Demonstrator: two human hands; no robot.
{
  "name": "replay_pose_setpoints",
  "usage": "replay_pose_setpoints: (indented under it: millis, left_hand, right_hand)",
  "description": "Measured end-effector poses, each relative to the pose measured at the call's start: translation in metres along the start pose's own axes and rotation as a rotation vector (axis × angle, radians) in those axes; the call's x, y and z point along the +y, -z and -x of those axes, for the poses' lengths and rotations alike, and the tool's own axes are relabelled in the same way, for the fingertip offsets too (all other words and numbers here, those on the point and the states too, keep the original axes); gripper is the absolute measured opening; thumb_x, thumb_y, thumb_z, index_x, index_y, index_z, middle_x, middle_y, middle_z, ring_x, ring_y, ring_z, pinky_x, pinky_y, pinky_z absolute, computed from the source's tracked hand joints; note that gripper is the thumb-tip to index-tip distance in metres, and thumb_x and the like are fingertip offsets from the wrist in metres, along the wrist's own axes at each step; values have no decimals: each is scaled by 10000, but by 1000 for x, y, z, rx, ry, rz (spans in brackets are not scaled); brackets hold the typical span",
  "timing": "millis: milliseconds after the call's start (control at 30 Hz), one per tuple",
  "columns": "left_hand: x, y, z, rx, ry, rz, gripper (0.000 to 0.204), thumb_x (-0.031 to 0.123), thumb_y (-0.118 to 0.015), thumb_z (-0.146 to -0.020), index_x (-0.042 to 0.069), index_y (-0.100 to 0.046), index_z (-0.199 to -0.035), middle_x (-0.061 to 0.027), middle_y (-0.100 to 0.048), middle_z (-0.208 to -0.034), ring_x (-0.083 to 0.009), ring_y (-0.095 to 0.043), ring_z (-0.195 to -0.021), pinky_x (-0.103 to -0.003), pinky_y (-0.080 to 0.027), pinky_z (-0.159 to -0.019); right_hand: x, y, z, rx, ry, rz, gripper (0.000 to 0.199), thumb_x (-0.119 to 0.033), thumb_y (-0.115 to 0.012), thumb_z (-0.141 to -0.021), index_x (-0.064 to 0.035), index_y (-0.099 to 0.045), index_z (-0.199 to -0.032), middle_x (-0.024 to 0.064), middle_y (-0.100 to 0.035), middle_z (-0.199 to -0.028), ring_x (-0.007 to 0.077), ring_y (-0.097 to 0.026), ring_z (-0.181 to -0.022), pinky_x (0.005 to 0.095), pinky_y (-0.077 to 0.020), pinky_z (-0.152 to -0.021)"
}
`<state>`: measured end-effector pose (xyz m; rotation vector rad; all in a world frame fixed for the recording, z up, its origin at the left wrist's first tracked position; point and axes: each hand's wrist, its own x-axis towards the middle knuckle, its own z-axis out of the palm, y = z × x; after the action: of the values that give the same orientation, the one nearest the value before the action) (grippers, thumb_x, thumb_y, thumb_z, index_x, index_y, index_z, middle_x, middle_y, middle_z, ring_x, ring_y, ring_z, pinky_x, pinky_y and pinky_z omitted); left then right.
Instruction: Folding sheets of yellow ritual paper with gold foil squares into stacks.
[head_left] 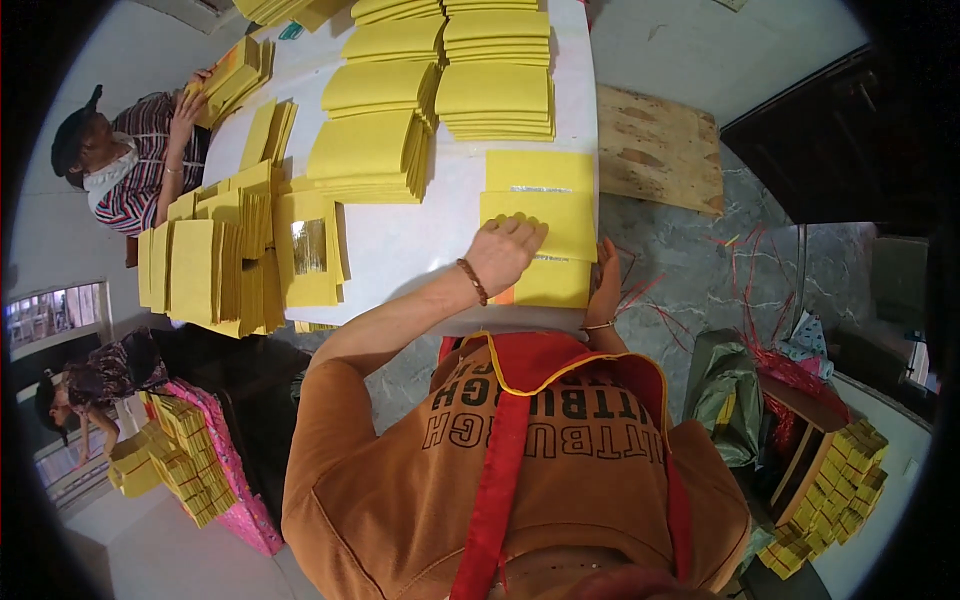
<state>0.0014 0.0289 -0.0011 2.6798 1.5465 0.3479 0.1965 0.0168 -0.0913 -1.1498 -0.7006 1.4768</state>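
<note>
Our red apron comes nearest; to the right stands a green bag, its contents unclear to us. On the white surface we count two columns of yellow stacks, and at left two people. Our yellow sheet lies at the near right corner, long axis running left to right. Our left hand curls over it, our right hand is at its right edge; whether either grip pinches, we cannot tell
</note>
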Motion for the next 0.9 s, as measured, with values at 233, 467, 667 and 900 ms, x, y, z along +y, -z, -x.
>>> replay_pose_setpoints:
  millis: [233, 467, 667, 900]
  left_hand:
    - [-76, 97, -68, 304, 105, 137, 463, -4, -521, -737, 119, -520, -1184, -147, -616, -981, -316, -592, -855, -382, -488, -711]
    - [-181, 6, -99, 180, 147, -135, 418, 31, -462, -784, 138, -510, -1186, -95, -589, -1118, -245, -570, -995, -358, -456, -812]
    - [-177, -2, -103, 89, 118, -193, 456, 69, -465, -812, 211, -457, -1246, -66, -550, -1174, -234, -528, -1061, -375, -418, -851]
    - [-180, -3, -98, -10, 150, -111, 462, 228, -504, -841, 243, -407, -1292, -89, -464, -1273, -263, -438, -1163, -410, -348, -932]
  right_hand:
    - [-3, -4, -2, 54, -14, 29, 504, -350, -293, -959, 41, -385, -1263, 150, -467, -1244, 199, -411, -1162, 318, -268, -1003]
    - [-6, -2, -3, 43, 10, 221, 464, -313, -286, -964, 49, -443, -1207, 145, -494, -1203, 209, -439, -1128, 316, -290, -988]
    - [0, 0, -3, 54, 65, 271, 452, -310, -293, -963, 42, -457, -1195, 141, -500, -1188, 210, -443, -1123, 316, -301, -979]
    - [0, 1, -6, 36, 52, 257, 439, -302, -302, -959, 39, -469, -1180, 136, -504, -1176, 214, -447, -1115, 323, -304, -977]
